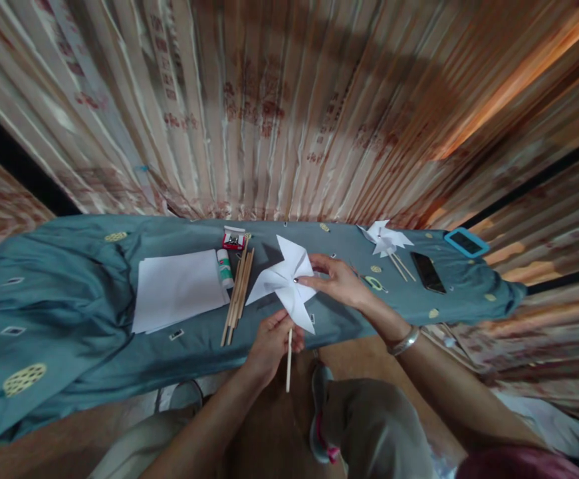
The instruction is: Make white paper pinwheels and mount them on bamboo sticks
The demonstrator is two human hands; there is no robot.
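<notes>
The white pinwheel (283, 273) is held up in front of the person, over the near side of the cloth-covered surface (84, 286). A round metal pin (296, 281) sits at its centre. The left hand (275, 339) is clamped on the stick (289, 366) just below the paper blades; the lower end of the stick projects beyond the near edge of the surface. The right hand (336, 278) touches the pinwheel from the right, thumb at the pin and fingers at an adjacent blade; whether they pinch the paper cannot be told. A bracelet (403, 340) encircles the right wrist.

Left of the pinwheel lies a bundle of wooden sticks (240, 293). Beside it are a glue stick (225, 268), a stack of white paper (182, 289) and, toward the far edge, a red box (233, 239) containing small metal items.

Right of the pinwheel, a green-handled tool (375, 284) lies beyond the right forearm. Farther back rests a second pinwheel (387, 238), with two thin sticks extending from beneath it. A dark phone (428, 272) and a blue-framed device (466, 242) lie near the right end. A patterned curtain (269, 166) hangs behind the surface.
</notes>
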